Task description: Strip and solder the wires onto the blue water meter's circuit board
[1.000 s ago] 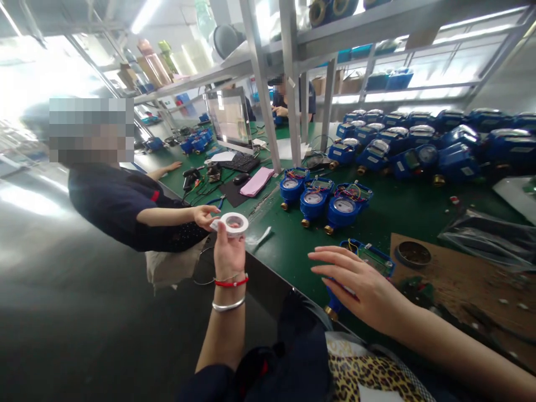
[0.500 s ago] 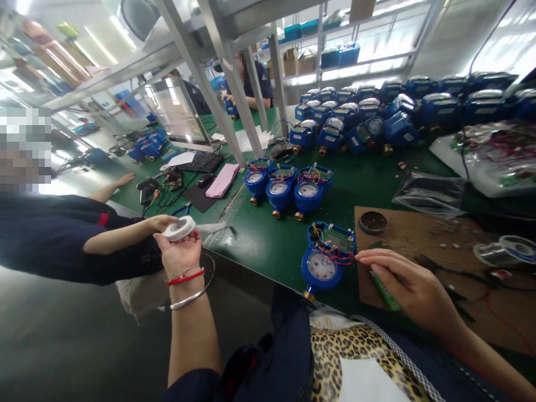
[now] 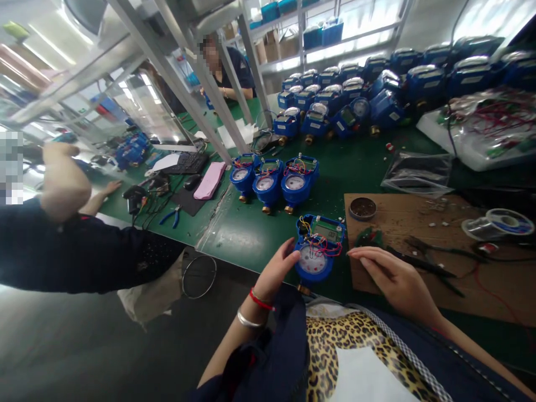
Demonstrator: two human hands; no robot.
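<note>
A blue water meter [image 3: 313, 263] lies in front of me, its top compartment uncovered to show a small display and red, yellow and white wires. My left hand [image 3: 274, 272] grips the left side of its housing, thumb at the dial's edge. Right of the meter, my right hand [image 3: 393, 282] hovers over the cardboard edge with fingers extended and held close together. Its fingertips are near the red wires, apart from them; nothing can be made out in that hand.
Several blue meters [image 3: 264, 184] stand beyond mine, with more rows behind. On the cardboard [image 3: 419, 296] sit a round tin [image 3: 363, 208], pliers [image 3: 444, 248] and a solder spool [image 3: 498, 224]. Blue-handled pliers [image 3: 171, 216] lie left, near a co-worker's sleeve [image 3: 84, 251].
My left hand has left the white ring-shaped roll, which a co-worker's hand also held, and moved right onto the meter. The roll is out of sight; the co-worker's arm has drawn back, elbow bent.
</note>
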